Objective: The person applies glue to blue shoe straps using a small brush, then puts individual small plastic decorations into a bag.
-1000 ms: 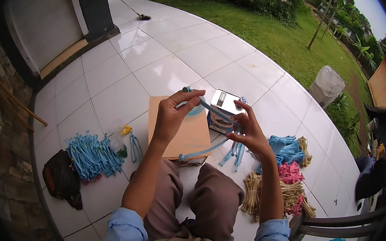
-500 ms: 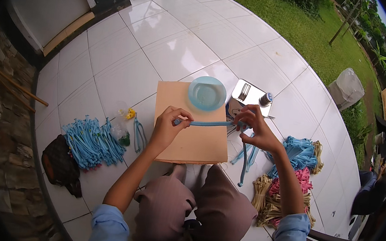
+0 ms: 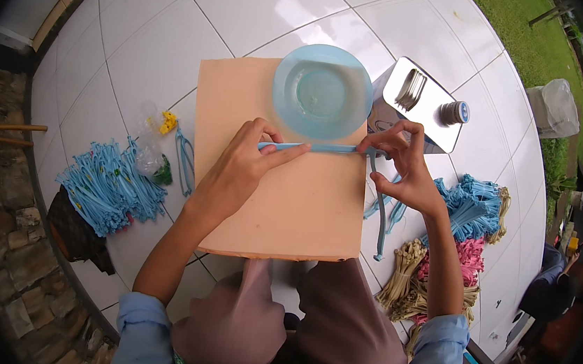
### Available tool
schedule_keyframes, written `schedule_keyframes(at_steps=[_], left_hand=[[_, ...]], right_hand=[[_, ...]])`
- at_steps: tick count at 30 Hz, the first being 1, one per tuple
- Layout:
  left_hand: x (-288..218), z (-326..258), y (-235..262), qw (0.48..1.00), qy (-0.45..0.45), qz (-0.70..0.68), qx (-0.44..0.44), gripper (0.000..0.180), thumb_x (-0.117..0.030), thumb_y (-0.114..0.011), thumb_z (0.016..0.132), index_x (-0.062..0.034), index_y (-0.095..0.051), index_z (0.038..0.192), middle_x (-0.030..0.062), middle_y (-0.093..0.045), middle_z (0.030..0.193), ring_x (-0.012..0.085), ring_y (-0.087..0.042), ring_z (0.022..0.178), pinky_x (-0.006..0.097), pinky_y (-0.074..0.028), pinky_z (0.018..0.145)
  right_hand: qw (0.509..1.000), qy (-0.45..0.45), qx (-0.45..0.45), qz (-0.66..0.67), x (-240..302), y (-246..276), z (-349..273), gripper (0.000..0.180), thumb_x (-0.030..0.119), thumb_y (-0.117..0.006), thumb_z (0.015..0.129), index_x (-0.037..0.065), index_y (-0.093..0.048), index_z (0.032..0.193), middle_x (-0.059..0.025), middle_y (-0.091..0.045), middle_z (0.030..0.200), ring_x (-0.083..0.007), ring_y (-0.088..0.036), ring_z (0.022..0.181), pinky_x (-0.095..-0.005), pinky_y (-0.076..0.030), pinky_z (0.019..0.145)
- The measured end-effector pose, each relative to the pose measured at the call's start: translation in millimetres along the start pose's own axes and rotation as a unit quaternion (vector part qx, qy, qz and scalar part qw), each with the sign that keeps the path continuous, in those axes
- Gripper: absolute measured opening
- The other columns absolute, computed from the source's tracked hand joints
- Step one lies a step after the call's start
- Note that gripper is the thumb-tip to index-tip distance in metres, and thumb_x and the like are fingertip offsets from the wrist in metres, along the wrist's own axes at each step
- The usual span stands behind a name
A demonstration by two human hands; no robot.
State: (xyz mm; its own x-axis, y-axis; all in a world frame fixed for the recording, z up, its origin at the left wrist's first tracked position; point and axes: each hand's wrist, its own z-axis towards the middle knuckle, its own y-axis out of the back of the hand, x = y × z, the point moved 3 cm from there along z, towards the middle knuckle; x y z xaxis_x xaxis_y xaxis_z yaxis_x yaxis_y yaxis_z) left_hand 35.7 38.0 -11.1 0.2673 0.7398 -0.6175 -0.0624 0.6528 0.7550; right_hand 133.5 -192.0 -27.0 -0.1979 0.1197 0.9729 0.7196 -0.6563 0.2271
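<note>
A narrow light-blue cord or strap (image 3: 333, 149) stretches almost level between my hands, above the peach-coloured board (image 3: 281, 216). My left hand (image 3: 246, 158) is closed on its left end, thumb and fingers along the strap. At the other side, my right hand (image 3: 405, 166) pinches it near the board's right edge with bent fingers. Beyond that grip, the strap's tail hangs down past the board's edge. Just behind the strap, a translucent blue plate (image 3: 287, 83) sits on the board. What lies under my left palm is hidden.
Right of the plate, a tin box (image 3: 429, 121) carries metal strips (image 3: 410, 89) and a thread spool (image 3: 454, 112). Blue strap bundles (image 3: 112, 189) lie on the left floor near a yellow item (image 3: 169, 122). Blue, pink and beige bundles (image 3: 474, 214) lie at right.
My view has come closer to the board. The left hand has turned, its fingers now lying along the strap. Both hands still hold the strap stretched between them.
</note>
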Motion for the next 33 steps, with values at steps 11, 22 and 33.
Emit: schedule_keyframes(at_steps=[11,22,33], left_hand=[[4,5,-1,0.999,0.027,-0.015,0.015,0.047,0.01,-0.054,0.075,-0.0166,-0.065,0.112,0.0117,-0.043,0.097,0.0257,-0.052,0.093,0.031,-0.053,0.08],[-1,5,-3,0.99,-0.014,0.141,-0.023,0.05,0.009,-0.06,0.07,-0.0226,-0.067,0.108,0.0061,-0.049,0.092,0.0217,-0.052,0.082,0.032,-0.047,0.074],[4,1,-9,0.983,-0.043,0.17,-0.046,0.05,0.002,-0.062,0.069,-0.0237,-0.065,0.112,0.007,-0.049,0.089,0.0225,-0.048,0.087,0.032,-0.04,0.078]], right_hand=[[0.998,0.023,-0.057,-0.001,-10,-3,1,0.065,-0.007,-0.058,0.064,0.014,-0.02,0.112,-0.0165,-0.055,0.103,-0.0266,-0.053,0.103,-0.0439,-0.035,0.099],[0.988,0.073,-0.135,0.002,-27,-9,-14,0.064,-0.001,-0.069,0.071,0.012,-0.023,0.113,-0.0148,-0.059,0.105,-0.0265,-0.053,0.108,-0.0452,-0.028,0.105],[0.978,0.101,-0.18,-0.042,-35,-20,-26,0.062,0.008,-0.072,0.075,0.009,-0.024,0.114,-0.0164,-0.06,0.114,-0.0283,-0.05,0.117,-0.0456,-0.027,0.106]])
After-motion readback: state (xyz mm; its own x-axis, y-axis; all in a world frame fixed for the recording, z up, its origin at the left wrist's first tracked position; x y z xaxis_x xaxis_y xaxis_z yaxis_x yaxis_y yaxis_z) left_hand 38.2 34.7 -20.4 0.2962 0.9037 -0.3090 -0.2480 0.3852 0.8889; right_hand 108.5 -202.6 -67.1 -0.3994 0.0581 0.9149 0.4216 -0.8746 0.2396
